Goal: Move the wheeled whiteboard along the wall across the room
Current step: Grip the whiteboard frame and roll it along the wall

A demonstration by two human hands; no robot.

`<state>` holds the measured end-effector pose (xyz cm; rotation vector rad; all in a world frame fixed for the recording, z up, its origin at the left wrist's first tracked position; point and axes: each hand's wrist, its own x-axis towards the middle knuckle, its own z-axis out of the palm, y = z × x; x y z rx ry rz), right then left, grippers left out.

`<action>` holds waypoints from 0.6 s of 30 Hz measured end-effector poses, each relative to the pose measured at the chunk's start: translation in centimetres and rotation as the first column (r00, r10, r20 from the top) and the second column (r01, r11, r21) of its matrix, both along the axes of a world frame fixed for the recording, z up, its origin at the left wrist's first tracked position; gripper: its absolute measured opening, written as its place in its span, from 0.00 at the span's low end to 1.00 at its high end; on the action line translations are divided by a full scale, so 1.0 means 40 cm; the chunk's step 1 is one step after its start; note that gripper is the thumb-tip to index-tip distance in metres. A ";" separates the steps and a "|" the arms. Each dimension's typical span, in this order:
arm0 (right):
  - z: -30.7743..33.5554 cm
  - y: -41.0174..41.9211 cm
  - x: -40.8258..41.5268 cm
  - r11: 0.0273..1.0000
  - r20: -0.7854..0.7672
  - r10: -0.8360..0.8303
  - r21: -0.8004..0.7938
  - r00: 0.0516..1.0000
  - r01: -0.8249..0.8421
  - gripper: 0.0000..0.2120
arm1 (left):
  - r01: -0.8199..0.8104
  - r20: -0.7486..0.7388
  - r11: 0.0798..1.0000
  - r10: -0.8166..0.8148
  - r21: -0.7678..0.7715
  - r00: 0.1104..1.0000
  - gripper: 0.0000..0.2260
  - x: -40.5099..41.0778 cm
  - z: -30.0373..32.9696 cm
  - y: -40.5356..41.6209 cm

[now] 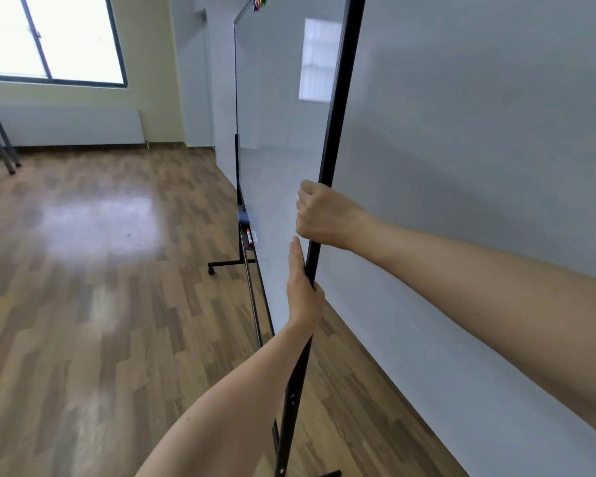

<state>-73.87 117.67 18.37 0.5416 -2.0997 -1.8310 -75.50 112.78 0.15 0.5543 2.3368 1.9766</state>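
The wheeled whiteboard [276, 132] stands upright, seen edge-on, close beside the pale wall [479, 149] on the right. Its near black side post [338, 125] runs from top to bottom of the view. My right hand [324, 215] is wrapped around that post at mid height. My left hand [303, 287] grips the same post just below, with the fingers lying flat against the board face. A far foot with a caster [211, 270] rests on the floor. Markers and an eraser [244, 216] lie on the tray. Coloured magnets [260, 1] sit at the top.
Wood-pattern floor [100, 287] stretches open to the left. A grey table leg set [0, 139] stands at the far left under a bright window [49, 39]. A wall corner juts out [193, 80] beyond the board's far end.
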 end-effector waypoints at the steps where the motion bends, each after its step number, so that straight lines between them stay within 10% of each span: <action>1: -0.002 0.019 -0.036 1.000 -0.003 0.011 -0.002 1.000 -0.011 0.17 | -0.004 -0.005 1.000 0.004 -0.001 1.000 0.54 -0.038 -0.005 0.020; 18: -0.003 0.350 -0.795 0.998 0.006 -0.056 0.033 0.998 0.056 0.18 | -0.027 -0.049 0.999 0.025 -0.025 0.998 0.45 -0.769 0.021 0.343</action>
